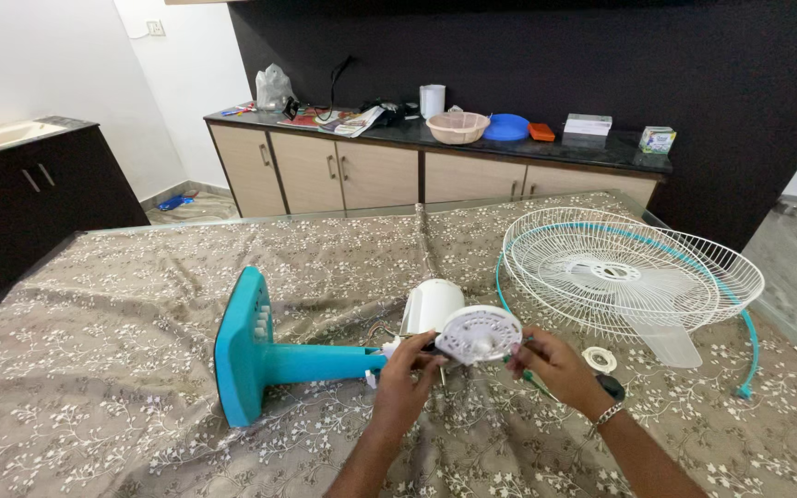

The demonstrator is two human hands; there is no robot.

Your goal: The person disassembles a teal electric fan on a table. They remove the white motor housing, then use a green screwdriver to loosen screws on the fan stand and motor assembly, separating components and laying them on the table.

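Round ribbed plastic motor cover (478, 333) pinched by left hand (405, 375), right hand (553, 366) grips.

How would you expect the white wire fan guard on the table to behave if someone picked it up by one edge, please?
The fan guard is thin open wire, so probably light for its size. It is wide and shallow, so it may flex and wobble when held by the rim. A second guard and a blade seem stacked with it, so these might slide apart.
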